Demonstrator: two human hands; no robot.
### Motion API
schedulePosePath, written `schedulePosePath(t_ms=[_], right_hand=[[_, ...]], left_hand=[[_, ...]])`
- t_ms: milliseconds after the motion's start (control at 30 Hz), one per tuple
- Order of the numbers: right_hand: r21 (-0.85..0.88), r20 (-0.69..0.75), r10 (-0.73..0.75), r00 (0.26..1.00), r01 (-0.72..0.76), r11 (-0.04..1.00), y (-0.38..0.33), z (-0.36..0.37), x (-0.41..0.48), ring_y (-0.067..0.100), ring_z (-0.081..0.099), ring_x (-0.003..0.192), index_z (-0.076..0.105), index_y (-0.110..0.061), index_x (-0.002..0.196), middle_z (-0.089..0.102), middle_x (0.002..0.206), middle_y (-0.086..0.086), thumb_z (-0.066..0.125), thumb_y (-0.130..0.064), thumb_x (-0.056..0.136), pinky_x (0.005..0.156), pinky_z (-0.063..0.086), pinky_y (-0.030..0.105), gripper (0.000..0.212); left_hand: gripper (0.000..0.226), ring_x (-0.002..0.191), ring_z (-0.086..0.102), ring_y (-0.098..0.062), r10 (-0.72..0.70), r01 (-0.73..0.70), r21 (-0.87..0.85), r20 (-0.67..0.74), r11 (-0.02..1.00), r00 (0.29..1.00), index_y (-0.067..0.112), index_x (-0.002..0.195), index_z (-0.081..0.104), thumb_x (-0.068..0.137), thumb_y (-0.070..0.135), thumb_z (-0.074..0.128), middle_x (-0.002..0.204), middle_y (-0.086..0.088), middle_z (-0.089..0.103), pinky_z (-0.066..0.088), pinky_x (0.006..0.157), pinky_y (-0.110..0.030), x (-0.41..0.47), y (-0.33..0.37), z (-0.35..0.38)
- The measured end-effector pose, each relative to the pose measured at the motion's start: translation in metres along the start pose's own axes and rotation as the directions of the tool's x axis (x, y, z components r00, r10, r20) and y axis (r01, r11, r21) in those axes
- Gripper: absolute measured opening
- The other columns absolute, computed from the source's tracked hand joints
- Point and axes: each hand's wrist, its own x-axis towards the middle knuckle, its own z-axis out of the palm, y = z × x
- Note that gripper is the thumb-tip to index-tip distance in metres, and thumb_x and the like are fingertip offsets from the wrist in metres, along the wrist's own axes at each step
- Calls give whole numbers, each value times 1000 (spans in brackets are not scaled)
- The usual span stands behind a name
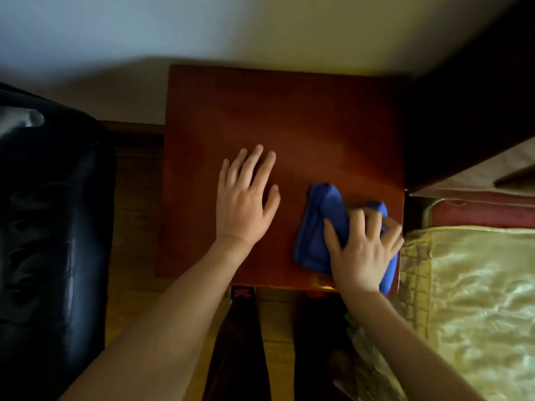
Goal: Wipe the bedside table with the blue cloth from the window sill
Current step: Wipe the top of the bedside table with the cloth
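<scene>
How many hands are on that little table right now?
2. The left hand lies flat on the bare wood near the middle of the bedside table; the right hand presses the blue cloth near its front right corner.

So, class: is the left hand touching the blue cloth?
Apart. The head view shows bare table between the left hand and the blue cloth.

A black leather armchair (43, 227) stands at 9 o'clock. A bed with a shiny gold cover (477, 299) lies at 4 o'clock. Pale wall (260, 24) at 12 o'clock, wooden floor (136, 227) at 8 o'clock.
</scene>
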Motion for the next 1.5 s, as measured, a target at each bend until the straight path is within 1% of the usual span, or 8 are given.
schedulePosePath(t_ms=[333, 467, 633, 767, 933, 1233, 1400, 1500], right_hand=[[27, -18, -16, 1000, 16, 999, -5, -1, -41, 37, 43, 92, 58, -12, 101, 59, 102, 14, 52, -49, 88, 79, 35, 52, 40], [17, -23, -30, 999, 31, 999, -18, 2, -47, 38, 43, 93, 59, -10, 100, 59, 102, 16, 52, -49, 88, 77, 35, 53, 42], [55, -48, -122, 991, 124, 991, -52, 10, -54, 37, 44, 93, 63, -12, 100, 60, 100, 13, 54, -50, 87, 77, 34, 51, 41], [69, -45, -206, 978, 209, 976, -68, 17, -58, 37, 44, 92, 64, -12, 101, 60, 99, 12, 57, -49, 85, 78, 35, 52, 40], [102, -49, -378, 924, 381, 919, -88, 18, -26, 35, 43, 91, 67, -13, 97, 61, 96, 13, 61, -46, 85, 75, 36, 50, 35], [62, 31, -117, 993, 115, 991, -181, 42, 183, 43, 39, 123, 52, -13, 119, 53, 125, 16, 42, -57, 89, 98, 29, 53, 54], [41, 101, -276, 956, 273, 961, -146, 25, 41, 42, 48, 101, 53, -14, 110, 57, 111, 16, 54, -52, 84, 86, 41, 56, 46], [110, 174, -528, 831, 517, 849, -114, 9, -60, 32, 45, 91, 54, -22, 110, 48, 108, 2, 52, -54, 84, 76, 39, 48, 41]], left_hand=[[48, 141, 39, -26, 41, -59, -281, -67, 958, 997, 15, 142, 49, 97, 29, 51, 149, -8, 47, 29, 118, -50, 0, -30, -41], [49, 134, 45, -24, -294, 209, -365, -194, 907, 936, 14, 140, 51, 95, 35, 54, 142, -10, 51, 43, 109, -42, -7, -84, -59], [59, 130, 46, -22, -542, 495, -480, 49, 724, 839, 11, 144, 41, 97, 46, 48, 142, -10, 48, 42, 104, -30, -4, -115, -50], [51, 111, 54, -10, -571, 523, -565, 108, 639, 814, 13, 141, 43, 100, 44, 42, 137, -7, 50, 39, 76, -4, -2, -116, -41], [42, 96, 64, -7, -572, 507, -663, 143, 551, 808, 10, 129, 50, 100, 40, 46, 112, 1, 65, 46, 69, -5, 1, -123, -34], [28, 75, 60, -4, -634, 536, -787, 252, 305, 731, 12, 105, 58, 95, 38, 57, 88, 7, 62, 45, 58, -7, 1, -124, -32], [27, 67, 65, 1, -623, 575, -787, 339, 222, 705, 14, 96, 62, 93, 41, 60, 83, 7, 66, 47, 56, -9, -1, -126, -41], [27, 59, 61, 4, -642, 562, -807, 336, 181, 689, 12, 84, 63, 91, 38, 64, 72, 6, 65, 44, 54, -10, 0, -130, -41]])
